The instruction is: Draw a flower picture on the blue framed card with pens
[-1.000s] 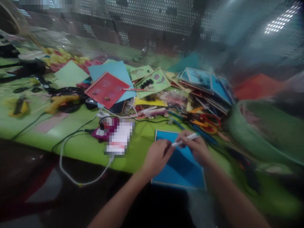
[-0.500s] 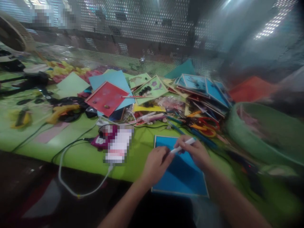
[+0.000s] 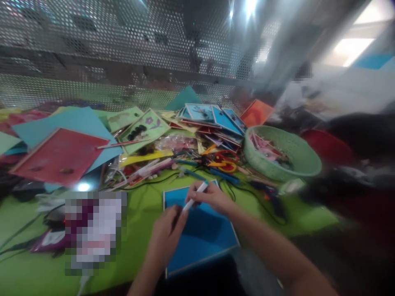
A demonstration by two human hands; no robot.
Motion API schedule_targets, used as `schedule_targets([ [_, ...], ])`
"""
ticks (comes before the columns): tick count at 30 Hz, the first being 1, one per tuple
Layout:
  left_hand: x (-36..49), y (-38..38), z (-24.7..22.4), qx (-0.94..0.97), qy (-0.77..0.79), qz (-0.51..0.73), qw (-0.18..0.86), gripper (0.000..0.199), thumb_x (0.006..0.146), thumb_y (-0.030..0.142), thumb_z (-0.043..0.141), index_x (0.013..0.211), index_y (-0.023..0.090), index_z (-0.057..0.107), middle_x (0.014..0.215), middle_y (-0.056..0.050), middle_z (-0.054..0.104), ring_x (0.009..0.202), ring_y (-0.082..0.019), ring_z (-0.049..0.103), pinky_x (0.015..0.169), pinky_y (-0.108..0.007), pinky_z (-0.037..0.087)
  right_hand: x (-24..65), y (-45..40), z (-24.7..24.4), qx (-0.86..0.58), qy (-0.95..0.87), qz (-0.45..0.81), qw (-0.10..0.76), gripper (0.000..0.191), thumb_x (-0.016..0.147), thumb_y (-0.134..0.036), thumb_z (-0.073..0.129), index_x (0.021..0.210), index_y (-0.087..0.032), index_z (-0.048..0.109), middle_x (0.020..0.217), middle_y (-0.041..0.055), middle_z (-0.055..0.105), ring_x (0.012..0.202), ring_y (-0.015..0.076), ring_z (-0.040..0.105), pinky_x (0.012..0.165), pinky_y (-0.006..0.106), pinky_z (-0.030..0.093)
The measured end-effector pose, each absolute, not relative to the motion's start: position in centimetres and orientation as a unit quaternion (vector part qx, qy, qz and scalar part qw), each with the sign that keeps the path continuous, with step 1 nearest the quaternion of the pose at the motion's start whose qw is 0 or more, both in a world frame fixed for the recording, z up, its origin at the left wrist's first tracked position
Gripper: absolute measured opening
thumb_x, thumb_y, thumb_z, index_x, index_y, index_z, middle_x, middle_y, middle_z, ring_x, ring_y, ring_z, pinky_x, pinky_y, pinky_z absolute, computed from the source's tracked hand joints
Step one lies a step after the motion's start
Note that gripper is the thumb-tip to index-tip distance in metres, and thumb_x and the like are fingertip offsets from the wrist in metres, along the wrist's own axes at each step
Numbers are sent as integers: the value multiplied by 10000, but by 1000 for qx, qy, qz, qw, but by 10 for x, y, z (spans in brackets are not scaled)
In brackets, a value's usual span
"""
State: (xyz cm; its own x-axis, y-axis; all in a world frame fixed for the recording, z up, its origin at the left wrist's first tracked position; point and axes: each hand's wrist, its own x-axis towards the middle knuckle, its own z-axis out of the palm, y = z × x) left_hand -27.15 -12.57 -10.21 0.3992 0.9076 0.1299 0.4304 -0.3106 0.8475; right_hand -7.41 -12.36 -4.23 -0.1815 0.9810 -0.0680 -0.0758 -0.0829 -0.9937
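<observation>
A white felt-tip pen [image 3: 194, 198] with a green end slants above the blue framed panel [image 3: 200, 240], which lies at the front edge of the table. Its upper part sits between the thumb and fingers of my right hand [image 3: 212, 196]. At the pen's lower end, the closed fingers of my left hand [image 3: 169, 225] grip it; the fingertips are partly hidden. Both hands are over the panel's upper half and cast a shadow on it.
Orange-handled scissors [image 3: 226, 161] lie behind the panel, and a dark glue gun [image 3: 273, 197] is to its right. A green basin [image 3: 285, 154] holds pink pieces. Stacked framed panels [image 3: 212, 117] stand behind. A blurred phone [image 3: 98, 230] lies at left.
The view has swung to the right, so the table's things appear further left and more of the right side shows. Both hands still hold the pen in much the same way.
</observation>
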Motion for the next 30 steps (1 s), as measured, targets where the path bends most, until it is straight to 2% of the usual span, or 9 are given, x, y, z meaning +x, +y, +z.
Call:
schedule_targets([
  [9,-274,-126,-115,710,471,338,399,528,964,702,510,782,223,639,674,5,589,628,-178,540,592,-274,422,-76,-124,-37,-459,-556,523,454,543,810,-795,674,756,-257,720,717,2,693,643,185,642,636,326,537],
  [12,-277,-124,-114,669,509,360,405,584,927,769,523,796,216,657,671,4,589,625,-177,536,582,-271,427,-56,-121,-23,-498,-582,433,474,443,896,-692,650,1000,-275,759,965,33,746,851,217,690,783,351,563],
  [15,-279,-122,-106,632,522,370,437,635,900,815,525,808,204,671,683,-5,596,658,-181,569,594,-264,455,-4,-118,6,-580,-580,288,495,329,958,-505,668,1188,-278,729,1190,70,725,1108,236,657,974,364,504],
  [17,-279,-121,-101,603,531,373,464,690,850,868,542,830,194,689,684,-10,600,669,-189,585,592,-266,469,45,-116,29,-735,-581,79,340,277,1028,-411,565,1188,-265,738,1189,66,750,1113,226,679,984,343,493],
  [18,-279,-121,-99,587,538,375,475,730,805,904,557,835,189,696,685,-14,606,668,-193,589,582,-269,472,72,-115,40,-796,-555,19,241,293,1059,-361,495,1197,-271,737,1192,53,759,1127,219,683,985,331,492],
  [19,-279,-121,-97,572,545,374,485,767,758,936,574,838,184,701,692,-20,617,670,-197,594,577,-272,477,97,-115,49,-822,-532,6,204,309,1066,-306,467,1187,-238,744,1173,78,768,1133,238,687,980,343,495],
  [22,-279,-122,-95,545,553,372,510,828,663,976,621,854,176,713,729,-34,650,708,-211,619,601,-284,506,157,-115,64,-864,-490,16,114,258,1041,-278,555,1061,-135,768,1117,167,764,1112,296,696,971,399,526],
  [25,-281,-122,-99,528,555,373,523,827,654,972,640,855,173,717,738,-37,659,725,-216,632,617,-291,517,188,-112,58,-870,-489,51,37,348,1018,-400,658,1309,-210,672,1359,107,670,1140,244,684,965,458,597],
  [30,-283,-120,-109,502,580,361,530,838,630,938,696,944,161,731,823,-57,719,803,-241,672,684,-316,540,202,-96,26,-851,-514,97,-48,407,1006,-402,675,1356,-196,644,1379,111,656,1155,258,682,961,480,601],
])
